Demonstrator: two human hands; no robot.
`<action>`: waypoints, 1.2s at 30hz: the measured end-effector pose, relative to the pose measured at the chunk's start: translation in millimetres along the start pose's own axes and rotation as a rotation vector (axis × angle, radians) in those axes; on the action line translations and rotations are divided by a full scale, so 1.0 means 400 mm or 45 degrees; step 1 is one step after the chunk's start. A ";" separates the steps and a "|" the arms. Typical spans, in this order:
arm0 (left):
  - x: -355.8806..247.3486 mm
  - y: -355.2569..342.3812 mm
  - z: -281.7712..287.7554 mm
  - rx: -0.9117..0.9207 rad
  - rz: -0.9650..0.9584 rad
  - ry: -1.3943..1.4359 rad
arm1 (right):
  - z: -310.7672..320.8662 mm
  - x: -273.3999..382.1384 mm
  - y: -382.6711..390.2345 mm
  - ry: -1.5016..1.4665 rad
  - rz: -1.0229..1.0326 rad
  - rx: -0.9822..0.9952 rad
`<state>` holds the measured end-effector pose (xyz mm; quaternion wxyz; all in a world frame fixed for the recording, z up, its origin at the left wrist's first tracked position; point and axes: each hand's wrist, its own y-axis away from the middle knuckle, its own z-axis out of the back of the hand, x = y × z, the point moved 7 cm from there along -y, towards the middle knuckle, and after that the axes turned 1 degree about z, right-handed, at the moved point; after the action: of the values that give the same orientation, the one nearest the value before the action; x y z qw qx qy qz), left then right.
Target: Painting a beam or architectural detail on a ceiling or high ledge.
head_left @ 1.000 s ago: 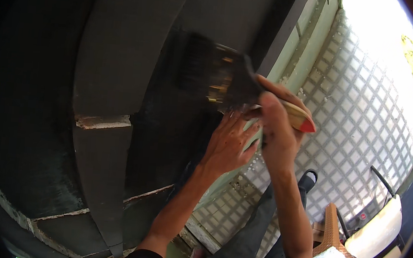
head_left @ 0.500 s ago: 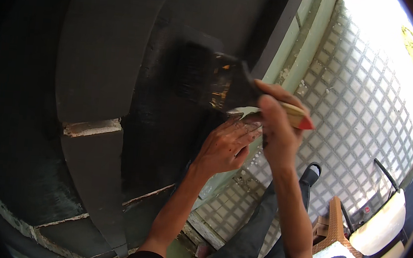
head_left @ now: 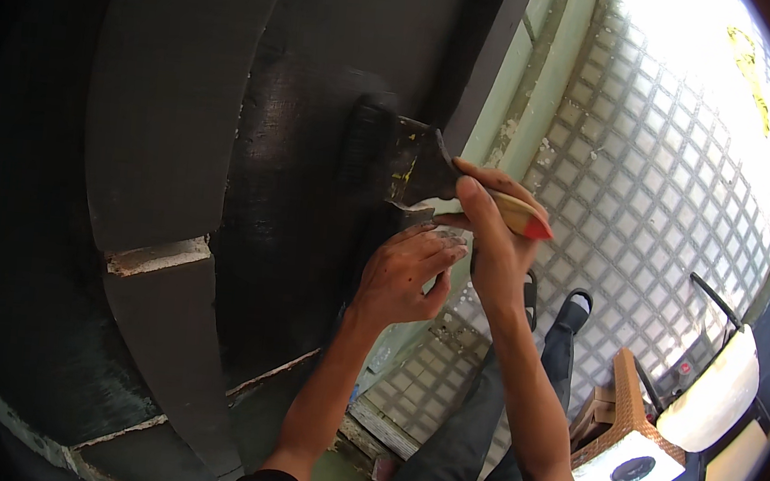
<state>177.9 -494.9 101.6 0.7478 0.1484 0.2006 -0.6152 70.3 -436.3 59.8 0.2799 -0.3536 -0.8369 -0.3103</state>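
Note:
A wide paintbrush [head_left: 421, 168] with dark bristles, a paint-stained metal band and a wooden handle tipped in red is in my right hand [head_left: 501, 251], its fingers closed round the handle. The bristles [head_left: 369, 143] press on a dark-painted wall panel [head_left: 292, 205], where fresh paint shines in places. Just below the brush's band is my left hand [head_left: 403, 277], fingers stretched out and smudged with dark paint, beside the panel's right edge. It holds nothing that I can see, though its fingertips are partly hidden near the brush and my right hand.
A pale green ledge [head_left: 497, 113] runs along the panel's right side. Beyond it lies a patterned tile floor [head_left: 630, 161], brightly lit at the top. At lower right stand a brown woven-look chair [head_left: 631, 409] and a white cushioned seat [head_left: 713, 397]. A raised dark band [head_left: 173, 103] crosses the wall.
My right hand and the brush have shifted a little left in the picture, and the brush is less blurred. My left hand stays close beneath it. The whole view has turned slightly.

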 end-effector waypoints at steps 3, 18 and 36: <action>0.001 0.012 -0.007 0.016 -0.014 0.032 | 0.036 -0.013 0.001 -0.001 0.030 -0.125; 0.060 0.044 -0.007 -0.341 0.162 0.351 | -0.168 0.181 0.065 0.992 0.727 -0.086; 0.040 0.114 0.000 -0.078 0.333 0.740 | -0.246 0.098 0.184 1.399 0.534 -0.010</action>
<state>225.1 -499.7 92.8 0.7360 0.3200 0.4035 -0.4395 127.9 -449.6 174.3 0.7267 -0.2999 -0.4800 -0.3892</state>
